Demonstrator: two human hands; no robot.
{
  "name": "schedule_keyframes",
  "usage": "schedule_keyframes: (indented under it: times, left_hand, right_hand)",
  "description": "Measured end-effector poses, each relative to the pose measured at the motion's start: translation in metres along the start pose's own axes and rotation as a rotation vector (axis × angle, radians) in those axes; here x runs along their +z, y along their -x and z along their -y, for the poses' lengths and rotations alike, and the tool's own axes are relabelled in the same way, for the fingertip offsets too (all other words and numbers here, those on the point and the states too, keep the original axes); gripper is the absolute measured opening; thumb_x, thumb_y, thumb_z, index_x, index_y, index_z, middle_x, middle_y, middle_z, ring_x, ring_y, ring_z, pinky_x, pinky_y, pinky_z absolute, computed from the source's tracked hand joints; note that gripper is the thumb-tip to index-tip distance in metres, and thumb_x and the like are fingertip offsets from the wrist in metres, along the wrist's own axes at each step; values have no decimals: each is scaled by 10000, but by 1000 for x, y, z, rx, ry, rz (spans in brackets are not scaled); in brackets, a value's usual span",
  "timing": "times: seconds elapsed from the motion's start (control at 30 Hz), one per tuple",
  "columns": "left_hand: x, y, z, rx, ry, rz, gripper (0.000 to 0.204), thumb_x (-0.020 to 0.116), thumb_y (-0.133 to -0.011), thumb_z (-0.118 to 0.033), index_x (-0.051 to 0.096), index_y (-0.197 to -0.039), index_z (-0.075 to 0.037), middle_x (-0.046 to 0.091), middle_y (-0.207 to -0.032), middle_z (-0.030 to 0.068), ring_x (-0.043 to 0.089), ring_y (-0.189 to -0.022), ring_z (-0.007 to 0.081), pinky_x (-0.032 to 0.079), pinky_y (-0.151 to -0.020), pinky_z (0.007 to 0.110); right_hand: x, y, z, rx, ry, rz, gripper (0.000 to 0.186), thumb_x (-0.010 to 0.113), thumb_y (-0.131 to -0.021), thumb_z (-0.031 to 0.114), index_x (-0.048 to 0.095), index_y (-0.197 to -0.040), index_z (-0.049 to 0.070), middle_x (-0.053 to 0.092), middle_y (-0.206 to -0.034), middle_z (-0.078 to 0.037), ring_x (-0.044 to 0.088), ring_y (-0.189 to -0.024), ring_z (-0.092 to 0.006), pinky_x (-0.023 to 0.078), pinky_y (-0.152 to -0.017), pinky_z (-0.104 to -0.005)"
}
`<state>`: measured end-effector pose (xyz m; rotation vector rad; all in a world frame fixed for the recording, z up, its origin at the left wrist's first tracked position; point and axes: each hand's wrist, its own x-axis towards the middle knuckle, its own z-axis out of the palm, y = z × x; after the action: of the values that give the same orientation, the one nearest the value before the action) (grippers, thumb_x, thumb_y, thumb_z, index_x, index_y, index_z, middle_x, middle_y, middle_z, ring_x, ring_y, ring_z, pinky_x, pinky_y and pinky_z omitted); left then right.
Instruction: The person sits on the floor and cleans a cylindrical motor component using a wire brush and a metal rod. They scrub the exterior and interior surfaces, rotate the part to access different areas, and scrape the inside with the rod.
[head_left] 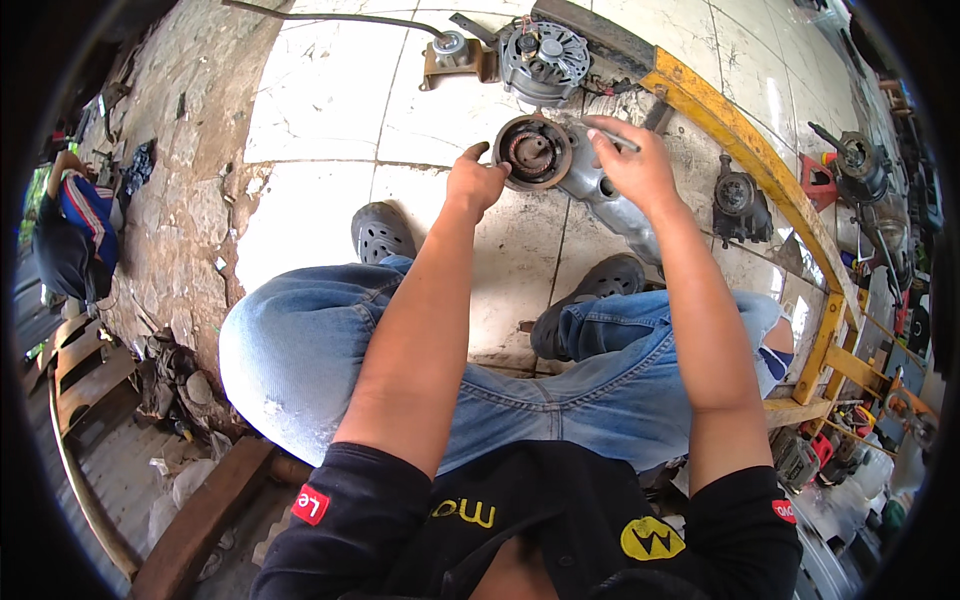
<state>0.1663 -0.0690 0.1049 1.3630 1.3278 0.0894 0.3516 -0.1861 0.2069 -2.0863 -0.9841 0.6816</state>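
Observation:
On the tiles in front of me lies a grey metal machine part with a round, open-ended housing (535,152); a reddish-brown coil and a central shaft show inside. Its long grey metal body (622,212) runs down to the right. My left hand (478,186) is at the left rim of the housing, thumb against the edge and fingers partly curled. Above the body, my right hand (632,165) pinches a short grey rod (618,141) between thumb and fingers, close to the housing's right side.
Beyond the housing sits a silver alternator (545,60), beside a small canister on a brown bracket (452,60). A yellow metal frame (765,150) curves along the right, with a dark motor part (738,200) inside it. At far left is another person (80,225).

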Motion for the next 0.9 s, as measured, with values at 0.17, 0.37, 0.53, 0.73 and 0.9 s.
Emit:
schedule_keyframes:
  times: [0.17, 0.37, 0.53, 0.73, 0.9]
  left_hand:
    - [0, 0, -1, -21, -9, -6, 660, 692, -881, -155, 415, -1470, -47, 690, -1095, 190, 657, -962, 230, 513, -895, 375]
    - [2, -1, -2, -30, 5, -8, 663, 690, -882, -157, 409, -1473, -49, 685, -1120, 199, 660, -990, 243, 512, -907, 385]
    - [-2, -3, 5, -28, -25, -30, 650, 688, -886, -168, 420, -1466, -50, 681, -1131, 192, 660, -990, 244, 519, -890, 377]
    - [0, 1, -7, -9, -65, -24, 649, 686, -886, -213, 431, -1460, -50, 657, -1196, 214, 663, -952, 241, 528, -850, 362]
    - [-3, 2, -11, -31, -133, -29, 663, 682, -885, -213, 415, -1474, -67, 672, -1168, 196, 665, -890, 223, 537, -781, 344]
  right_hand:
    - [-5, 14, -1, -78, 230, 89, 219, 649, -875, 199, 741, -1042, 91, 716, -969, -194, 724, -825, -300, 549, -770, -351]
    - [-1, 9, -4, -172, 104, -13, 246, 658, -857, 246, 747, -1028, 93, 714, -959, -196, 716, -852, -324, 555, -795, -373]
    - [-6, 17, 11, 17, 368, 222, 240, 664, -847, 278, 755, -1017, 136, 718, -917, -192, 708, -846, -340, 547, -818, -397]
    - [-3, 27, -3, -8, 260, 78, 225, 653, -857, 269, 753, -1017, 147, 717, -856, -179, 707, -818, -338, 547, -780, -380]
    - [5, 34, -11, -101, 228, 14, 222, 640, -879, 252, 749, -1028, 128, 708, -783, -163, 672, -662, -324, 536, -682, -356]
